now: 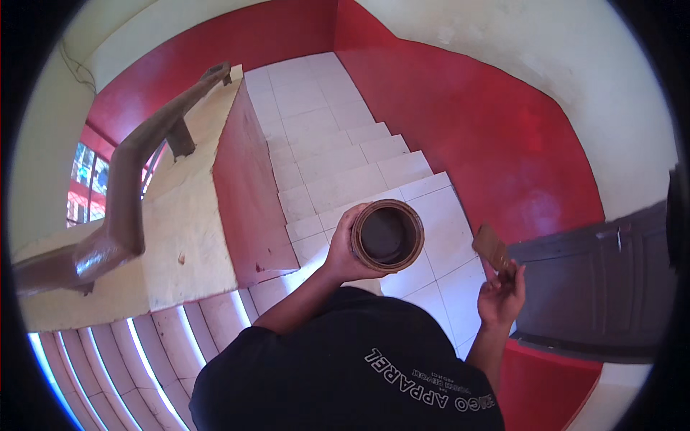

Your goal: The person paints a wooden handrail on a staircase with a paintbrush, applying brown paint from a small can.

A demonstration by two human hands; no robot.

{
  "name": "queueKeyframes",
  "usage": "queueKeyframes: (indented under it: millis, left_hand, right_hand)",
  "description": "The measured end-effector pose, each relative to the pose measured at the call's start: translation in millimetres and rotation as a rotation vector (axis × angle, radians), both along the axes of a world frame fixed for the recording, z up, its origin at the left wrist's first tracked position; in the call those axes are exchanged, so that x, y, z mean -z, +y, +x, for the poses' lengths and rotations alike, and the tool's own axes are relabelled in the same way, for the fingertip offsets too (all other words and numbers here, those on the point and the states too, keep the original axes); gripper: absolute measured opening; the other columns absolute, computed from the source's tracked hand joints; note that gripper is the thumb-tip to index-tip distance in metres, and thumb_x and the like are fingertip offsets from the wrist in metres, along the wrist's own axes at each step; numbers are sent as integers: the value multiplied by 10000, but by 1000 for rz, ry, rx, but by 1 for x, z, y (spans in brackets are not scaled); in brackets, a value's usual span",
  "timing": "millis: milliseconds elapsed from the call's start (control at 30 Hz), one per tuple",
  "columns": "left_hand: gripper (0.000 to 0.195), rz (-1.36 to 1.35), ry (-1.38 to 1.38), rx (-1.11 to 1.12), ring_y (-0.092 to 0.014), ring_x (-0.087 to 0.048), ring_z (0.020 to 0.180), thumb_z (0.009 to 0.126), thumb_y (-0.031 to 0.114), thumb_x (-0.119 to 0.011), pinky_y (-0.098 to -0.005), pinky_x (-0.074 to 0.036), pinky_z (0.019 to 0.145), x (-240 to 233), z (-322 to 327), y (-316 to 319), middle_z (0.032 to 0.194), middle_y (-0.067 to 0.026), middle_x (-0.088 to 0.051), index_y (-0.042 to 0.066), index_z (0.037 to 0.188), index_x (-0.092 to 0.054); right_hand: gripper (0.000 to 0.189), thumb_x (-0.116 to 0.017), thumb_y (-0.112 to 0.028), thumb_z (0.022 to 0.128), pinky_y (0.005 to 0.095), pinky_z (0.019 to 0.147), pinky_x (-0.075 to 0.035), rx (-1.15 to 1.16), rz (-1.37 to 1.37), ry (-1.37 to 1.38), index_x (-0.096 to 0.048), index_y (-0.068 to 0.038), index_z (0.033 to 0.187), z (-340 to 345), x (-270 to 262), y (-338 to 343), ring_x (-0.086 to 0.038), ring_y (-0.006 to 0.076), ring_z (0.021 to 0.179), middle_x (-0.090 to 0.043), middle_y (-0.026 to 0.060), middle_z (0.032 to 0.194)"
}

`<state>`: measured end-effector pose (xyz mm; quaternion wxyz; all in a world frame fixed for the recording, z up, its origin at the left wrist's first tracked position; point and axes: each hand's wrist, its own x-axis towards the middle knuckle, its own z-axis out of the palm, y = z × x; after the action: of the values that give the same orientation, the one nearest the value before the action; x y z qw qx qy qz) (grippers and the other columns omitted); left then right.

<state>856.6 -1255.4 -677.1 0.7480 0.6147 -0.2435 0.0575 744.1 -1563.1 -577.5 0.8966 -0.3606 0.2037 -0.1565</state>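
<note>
Around the side of an open paint can is my left hand, holding it before my chest. Dark brown paint lies inside the can, and its rim is coated brown. Off to the right, my right hand grips a flat paintbrush whose bristles and ferrule are covered in brown paint. The brush is apart from the can and points up and to the left. A brown handrail, glossy at its lower bend, runs along the top of the low stair wall at the left.
White tiled steps rise ahead to a landing. More steps lie at the lower left, beyond the cream-topped stair wall. A red and cream wall stands at the right, with a dark panelled door near my right hand.
</note>
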Motion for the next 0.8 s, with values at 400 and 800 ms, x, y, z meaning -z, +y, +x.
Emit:
queueKeyframes:
  millis: [400, 800]
  left_hand:
    - [1179, 78, 54, -403, -259, -452, 1295, 492, 280, -983, -426, -354, 1097, -6, 92, 23, 1379, -160, -441, 3, 1403, -288]
    - [1173, 236, 116, -1334, -282, -482, 1263, 494, 381, -957, -418, -373, 1066, -43, 71, -17, 1335, -167, -483, -5, 1409, -334]
  right_hand:
    - [344, -453, -397, 1023, 302, 683, -543, -620, 51, -189, -626, -173, 1218, 236, 1, -8, -665, 198, 904, -706, 49, 1089]
    - [273, -503, -410, 998, 515, 927, -461, -1347, 290, -148, -629, -223, 1151, 495, 51, 60, -654, 183, 1018, -673, -22, 1164]
